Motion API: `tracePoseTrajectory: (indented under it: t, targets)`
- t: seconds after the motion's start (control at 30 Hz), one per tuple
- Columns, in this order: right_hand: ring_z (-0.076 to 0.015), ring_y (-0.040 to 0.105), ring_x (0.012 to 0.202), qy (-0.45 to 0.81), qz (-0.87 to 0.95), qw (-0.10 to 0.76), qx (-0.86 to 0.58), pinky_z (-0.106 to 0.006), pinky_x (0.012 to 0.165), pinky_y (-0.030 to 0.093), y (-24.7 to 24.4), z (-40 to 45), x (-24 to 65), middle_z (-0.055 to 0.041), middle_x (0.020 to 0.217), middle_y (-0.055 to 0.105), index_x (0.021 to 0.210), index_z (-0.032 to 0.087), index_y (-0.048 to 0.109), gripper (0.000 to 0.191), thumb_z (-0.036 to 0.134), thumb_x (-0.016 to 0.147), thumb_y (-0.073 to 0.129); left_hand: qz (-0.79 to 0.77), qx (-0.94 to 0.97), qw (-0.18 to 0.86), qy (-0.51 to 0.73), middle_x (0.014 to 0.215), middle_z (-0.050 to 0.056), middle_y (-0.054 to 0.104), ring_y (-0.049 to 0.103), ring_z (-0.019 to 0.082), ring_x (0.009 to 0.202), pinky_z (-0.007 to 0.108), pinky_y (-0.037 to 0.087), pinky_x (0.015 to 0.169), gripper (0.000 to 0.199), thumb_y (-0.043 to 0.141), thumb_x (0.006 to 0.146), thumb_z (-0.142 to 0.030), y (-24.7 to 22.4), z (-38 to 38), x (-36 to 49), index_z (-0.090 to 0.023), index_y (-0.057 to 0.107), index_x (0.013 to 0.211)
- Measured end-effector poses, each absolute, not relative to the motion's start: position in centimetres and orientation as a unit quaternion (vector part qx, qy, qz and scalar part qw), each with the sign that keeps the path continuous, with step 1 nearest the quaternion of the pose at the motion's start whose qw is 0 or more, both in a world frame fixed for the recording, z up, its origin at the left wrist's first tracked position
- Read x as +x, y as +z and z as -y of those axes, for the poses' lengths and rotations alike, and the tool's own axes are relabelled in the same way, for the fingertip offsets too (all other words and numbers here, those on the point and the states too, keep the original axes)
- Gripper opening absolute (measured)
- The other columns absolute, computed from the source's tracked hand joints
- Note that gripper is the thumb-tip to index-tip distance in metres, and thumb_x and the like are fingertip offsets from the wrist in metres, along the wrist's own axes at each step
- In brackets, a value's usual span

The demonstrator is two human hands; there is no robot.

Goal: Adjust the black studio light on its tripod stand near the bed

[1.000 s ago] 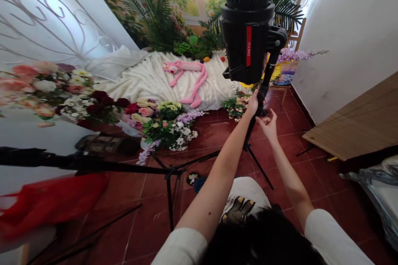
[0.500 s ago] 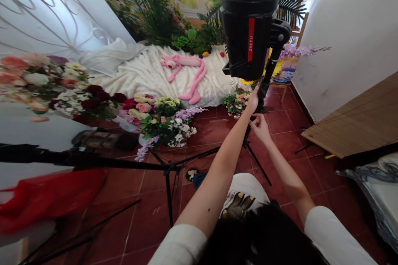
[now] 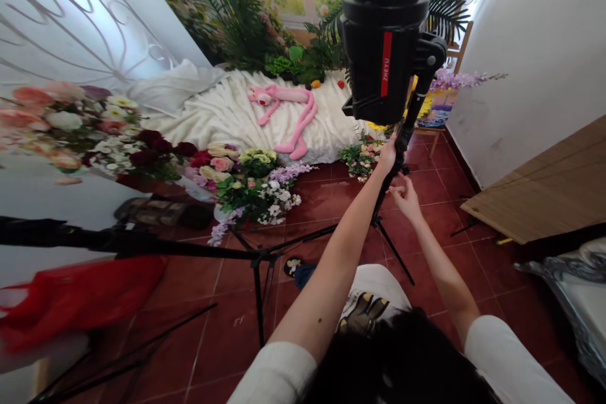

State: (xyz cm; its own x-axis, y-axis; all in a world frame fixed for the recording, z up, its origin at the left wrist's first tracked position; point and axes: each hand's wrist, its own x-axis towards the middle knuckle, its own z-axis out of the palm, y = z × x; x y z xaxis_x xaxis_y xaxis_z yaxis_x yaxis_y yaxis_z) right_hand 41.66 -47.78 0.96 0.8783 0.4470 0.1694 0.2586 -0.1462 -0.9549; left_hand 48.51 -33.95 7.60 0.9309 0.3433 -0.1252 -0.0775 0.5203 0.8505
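Note:
A black studio light (image 3: 381,57) with a red ZHEYU label hangs large in front of me, fixed by a bracket to a black light stand (image 3: 413,115). My left hand (image 3: 389,153) is wrapped round the stand's pole just below the lamp. Close beside the pole and slightly lower is my right hand (image 3: 406,197). Its fingers are bent and apart, with the fingertips near a small dark knob (image 3: 404,170). Whether they touch the knob or the pole is hard to see.
Another black stand (image 3: 258,255) spreads its legs at left. Artificial flowers (image 3: 255,186) and a pink plush toy (image 3: 296,96) on a white blanket (image 3: 222,104) lie ahead. A brown board (image 3: 534,183) leans at right, near a silver frame (image 3: 563,303). Red fabric (image 3: 95,297) is at lower left.
My right hand has drawn slightly right and down, away from the pole, and its fingers have loosened. My left hand keeps its hold. The whole view has shifted a little.

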Motion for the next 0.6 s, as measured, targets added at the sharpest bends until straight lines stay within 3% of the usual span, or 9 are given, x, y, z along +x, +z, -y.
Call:
tracePoseTrajectory:
  t: [0.13,0.3,0.37,0.43,0.5,0.6]
  targets:
    - [-0.0134,0.054,0.060,0.042,0.210,0.638,-0.739,-0.026,0.059,0.045,1.7,47.9,41.7,0.0002,0.080,0.068,0.147,0.020,0.036,0.075,0.048,0.083,0.064,-0.102,0.482,0.860,0.131,0.043,0.000,0.053,0.047,0.007,0.037,0.020,0.037,0.041,0.070,0.034,0.090,-0.074,7.6,34.0,48.6,-0.013,0.060,0.065]
    - [-0.0149,0.051,0.057,0.040,0.245,0.633,-0.733,-0.028,0.059,0.046,2.8,48.4,41.4,0.0030,0.070,0.062,0.145,0.022,0.043,0.067,0.050,0.086,0.062,-0.112,0.491,0.855,0.124,0.046,-0.001,0.054,0.048,0.007,0.039,0.020,0.039,0.044,0.070,0.035,0.088,-0.076,7.8,34.1,48.3,-0.014,0.060,0.067]
    - [-0.0145,0.052,0.058,0.059,0.283,0.596,-0.749,-0.028,0.060,0.045,2.8,48.9,41.5,0.0017,0.072,0.064,0.131,0.023,0.057,0.051,0.050,0.088,0.060,-0.112,0.498,0.852,0.120,0.046,0.000,0.054,0.049,0.007,0.039,0.021,0.039,0.043,0.070,0.036,0.088,-0.076,7.8,34.0,48.2,-0.014,0.061,0.068]
    - [-0.0138,0.052,0.059,0.083,0.337,0.526,-0.776,-0.028,0.060,0.044,2.8,49.5,41.9,-0.0002,0.074,0.065,0.106,0.022,0.070,0.035,0.051,0.087,0.062,-0.103,0.505,0.849,0.117,0.047,0.000,0.055,0.050,0.008,0.039,0.021,0.039,0.043,0.070,0.035,0.089,-0.076,7.7,33.8,48.3,-0.014,0.062,0.069]
    - [-0.0136,0.052,0.060,0.064,0.350,0.487,-0.798,-0.028,0.061,0.044,3.0,49.8,42.6,-0.0020,0.077,0.065,0.087,0.021,0.071,0.030,0.050,0.086,0.064,-0.094,0.510,0.848,0.113,0.048,0.001,0.056,0.052,0.008,0.041,0.021,0.040,0.044,0.070,0.035,0.089,-0.075,7.6,33.7,48.4,-0.014,0.063,0.070]
    - [-0.0166,0.058,0.076,-0.075,0.274,0.527,-0.801,-0.031,0.072,0.050,4.0,49.3,44.1,-0.0061,0.094,0.066,0.097,0.020,0.066,0.030,0.047,0.084,0.067,-0.091,0.498,0.855,0.116,0.052,0.002,0.060,0.057,0.009,0.047,0.020,0.043,0.049,0.068,0.038,0.090,-0.073,7.0,33.7,48.4,-0.013,0.066,0.074]
